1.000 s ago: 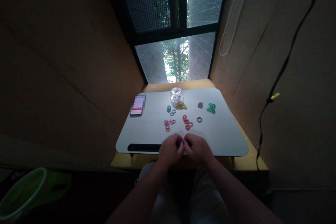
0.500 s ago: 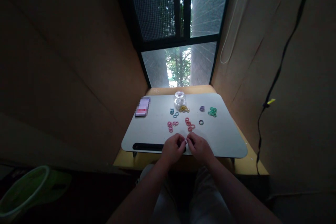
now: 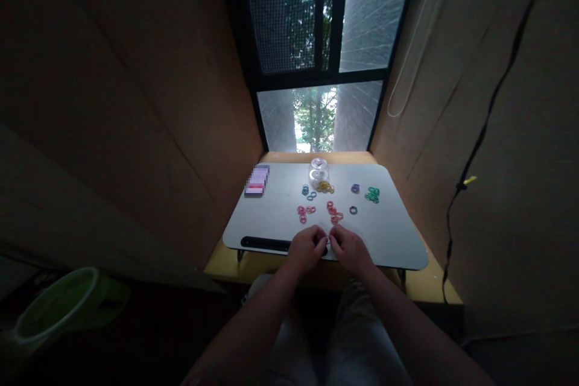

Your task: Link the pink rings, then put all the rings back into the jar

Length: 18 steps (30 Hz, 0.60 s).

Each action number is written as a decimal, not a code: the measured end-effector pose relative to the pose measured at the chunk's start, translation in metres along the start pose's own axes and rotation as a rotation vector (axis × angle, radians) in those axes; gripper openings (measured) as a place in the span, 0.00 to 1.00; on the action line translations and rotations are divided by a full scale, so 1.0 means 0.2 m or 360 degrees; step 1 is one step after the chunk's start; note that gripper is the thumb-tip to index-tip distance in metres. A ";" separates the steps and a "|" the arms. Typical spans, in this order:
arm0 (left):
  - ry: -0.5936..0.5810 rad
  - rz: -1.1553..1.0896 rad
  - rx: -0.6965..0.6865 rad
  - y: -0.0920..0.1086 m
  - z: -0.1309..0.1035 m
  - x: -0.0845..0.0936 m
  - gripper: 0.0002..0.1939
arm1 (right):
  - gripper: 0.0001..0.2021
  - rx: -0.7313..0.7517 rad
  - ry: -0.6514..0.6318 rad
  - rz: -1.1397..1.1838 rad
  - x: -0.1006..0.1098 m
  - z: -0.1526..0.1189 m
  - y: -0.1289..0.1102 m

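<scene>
My left hand (image 3: 308,247) and my right hand (image 3: 349,248) meet at the front of the white lap table, fingertips pinched together. Between them shows a small, pale pinkish hair tie (image 3: 328,240), mostly covered by the fingers. Just beyond my hands lie red hair ties (image 3: 333,211) and pink hair ties (image 3: 303,213). A single dark hair tie (image 3: 353,210) is to the right. Farther back sit blue hair ties (image 3: 306,190), yellow ones (image 3: 324,186), a purple cluster (image 3: 355,188) and green hair ties (image 3: 373,195).
A clear round jar (image 3: 318,174) stands behind the yellow ties. At the table's (image 3: 271,217) back left corner lies a phone (image 3: 257,181). A black slot (image 3: 265,244) runs along the front edge. A green bin (image 3: 67,304) is on the floor at left; a cord (image 3: 480,132) hangs at right.
The camera has turned a little, so the table and window sit farther right in the picture. My hands stay together at the front edge, still pinching the small tie.
</scene>
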<state>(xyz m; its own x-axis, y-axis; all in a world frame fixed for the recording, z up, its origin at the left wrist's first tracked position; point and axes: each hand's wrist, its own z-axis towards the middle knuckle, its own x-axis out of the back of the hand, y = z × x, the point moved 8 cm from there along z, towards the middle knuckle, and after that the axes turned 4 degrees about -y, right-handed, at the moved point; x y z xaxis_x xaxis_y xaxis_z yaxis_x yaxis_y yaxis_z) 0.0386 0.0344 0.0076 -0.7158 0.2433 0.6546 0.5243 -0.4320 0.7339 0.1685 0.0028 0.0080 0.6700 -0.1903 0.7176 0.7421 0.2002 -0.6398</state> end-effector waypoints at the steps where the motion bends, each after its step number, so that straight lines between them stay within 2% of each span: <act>1: -0.0003 -0.0004 -0.0005 0.00 0.00 0.00 0.06 | 0.06 0.0006 0.0002 -0.0010 0.00 0.00 0.00; 18: 0.0031 0.0023 -0.0041 -0.01 -0.01 0.00 0.07 | 0.07 0.0035 -0.0035 -0.0052 -0.03 -0.01 0.02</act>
<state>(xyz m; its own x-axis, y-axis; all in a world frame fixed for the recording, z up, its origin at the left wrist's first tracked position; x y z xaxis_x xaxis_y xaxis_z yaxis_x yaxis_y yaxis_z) 0.0369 0.0337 0.0064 -0.7172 0.2202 0.6612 0.5226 -0.4577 0.7193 0.1671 0.0026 0.0002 0.6446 -0.1762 0.7440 0.7627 0.2151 -0.6099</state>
